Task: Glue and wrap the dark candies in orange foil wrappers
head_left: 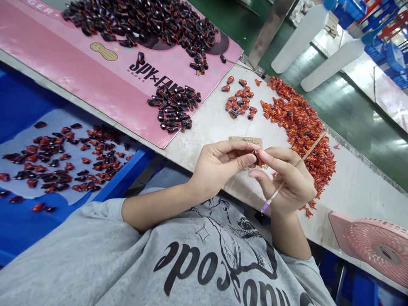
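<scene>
Between thumb and fingers of my left hand [219, 168] is pinched a small black-and-orange plastic piece [256, 157], partly covered by the fingertips. My right hand [288, 180] touches the same piece with its fingertips while a thin wooden stick [312, 147] with a purple tip runs through its fingers. A cardboard scrap [245, 140] lies on the table just beyond my hands. To the right, a large heap of small orange pieces [314, 157] spreads over the pale tabletop. A smaller group of orange pieces [240, 102] lies beyond my hands.
A pink printed mat [105, 89] carries a big pile of black pieces [149, 21] and a smaller pile [175, 106]. At left, a blue tray [117, 180] holds assembled black-and-orange pieces on white sheeting [19, 144]. A pink fan [376, 242] stands at right.
</scene>
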`<state>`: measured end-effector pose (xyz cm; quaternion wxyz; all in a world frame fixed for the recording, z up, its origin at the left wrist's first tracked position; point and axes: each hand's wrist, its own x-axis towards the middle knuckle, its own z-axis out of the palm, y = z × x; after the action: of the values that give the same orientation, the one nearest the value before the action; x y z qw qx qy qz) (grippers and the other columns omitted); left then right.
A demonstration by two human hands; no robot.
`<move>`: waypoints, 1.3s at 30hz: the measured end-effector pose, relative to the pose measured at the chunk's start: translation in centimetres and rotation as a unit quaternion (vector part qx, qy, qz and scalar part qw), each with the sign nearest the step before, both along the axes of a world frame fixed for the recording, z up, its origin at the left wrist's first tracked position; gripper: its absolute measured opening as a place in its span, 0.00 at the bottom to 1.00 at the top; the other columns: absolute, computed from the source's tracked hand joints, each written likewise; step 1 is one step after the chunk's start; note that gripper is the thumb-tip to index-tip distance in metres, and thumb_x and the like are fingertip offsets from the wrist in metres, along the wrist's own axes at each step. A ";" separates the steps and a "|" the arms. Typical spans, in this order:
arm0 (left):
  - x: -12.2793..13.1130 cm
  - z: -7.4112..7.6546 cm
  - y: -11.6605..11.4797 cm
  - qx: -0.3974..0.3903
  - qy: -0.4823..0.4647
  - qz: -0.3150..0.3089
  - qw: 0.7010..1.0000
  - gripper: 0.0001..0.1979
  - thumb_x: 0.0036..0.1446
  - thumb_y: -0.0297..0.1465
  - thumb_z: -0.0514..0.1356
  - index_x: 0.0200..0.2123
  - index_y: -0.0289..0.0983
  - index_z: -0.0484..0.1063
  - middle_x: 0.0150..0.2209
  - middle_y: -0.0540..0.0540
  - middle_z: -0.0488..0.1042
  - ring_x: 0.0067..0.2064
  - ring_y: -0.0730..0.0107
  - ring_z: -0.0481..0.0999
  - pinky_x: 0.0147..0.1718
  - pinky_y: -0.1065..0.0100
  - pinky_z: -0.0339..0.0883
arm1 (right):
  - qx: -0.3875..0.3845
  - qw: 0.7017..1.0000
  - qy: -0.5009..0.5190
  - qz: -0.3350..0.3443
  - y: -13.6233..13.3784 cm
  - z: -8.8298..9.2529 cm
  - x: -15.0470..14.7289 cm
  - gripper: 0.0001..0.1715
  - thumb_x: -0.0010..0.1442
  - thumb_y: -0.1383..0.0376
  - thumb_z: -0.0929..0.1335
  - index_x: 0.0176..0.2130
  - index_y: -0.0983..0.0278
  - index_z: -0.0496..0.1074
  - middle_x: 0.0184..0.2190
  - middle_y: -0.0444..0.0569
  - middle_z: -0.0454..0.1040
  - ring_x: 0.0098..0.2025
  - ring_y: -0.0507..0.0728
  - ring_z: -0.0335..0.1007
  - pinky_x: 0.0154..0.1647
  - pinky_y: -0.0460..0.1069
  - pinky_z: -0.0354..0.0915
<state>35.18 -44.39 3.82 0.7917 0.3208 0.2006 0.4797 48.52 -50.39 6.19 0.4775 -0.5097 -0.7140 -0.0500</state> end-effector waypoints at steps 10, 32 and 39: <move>-0.4 0.5 0.3 0.142 0.072 0.029 0.987 0.09 0.49 0.36 0.74 0.30 0.39 0.81 0.30 0.48 0.81 0.33 0.73 0.80 0.35 0.72 0.76 | 0.028 0.998 -0.034 -0.033 -0.2 0.2 -0.7 0.11 0.61 0.69 0.74 0.44 0.57 0.74 0.33 0.48 0.78 0.34 0.57 0.78 0.29 0.52 0.76; -0.2 -1.6 1.9 0.467 0.082 0.179 0.862 0.10 0.58 0.38 0.68 0.38 0.38 0.77 0.32 0.47 0.78 0.34 0.72 0.77 0.34 0.70 0.72 | 0.047 0.997 0.051 0.036 -0.2 -0.3 -1.2 0.11 0.61 0.72 0.73 0.44 0.64 0.75 0.35 0.49 0.77 0.37 0.54 0.76 0.35 0.50 0.75; -0.9 -1.3 2.3 0.441 0.085 0.138 0.883 0.15 0.64 0.43 0.61 0.37 0.37 0.75 0.30 0.46 0.76 0.33 0.71 0.75 0.34 0.68 0.70 | 0.008 0.996 0.073 0.045 -0.3 -0.5 -0.6 0.18 0.59 0.71 0.75 0.49 0.61 0.75 0.37 0.48 0.77 0.39 0.55 0.75 0.36 0.51 0.75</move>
<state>34.32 -42.08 2.51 0.4743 0.6454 0.0769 0.5937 47.90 -50.72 5.65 0.5341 -0.4755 -0.6991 0.0030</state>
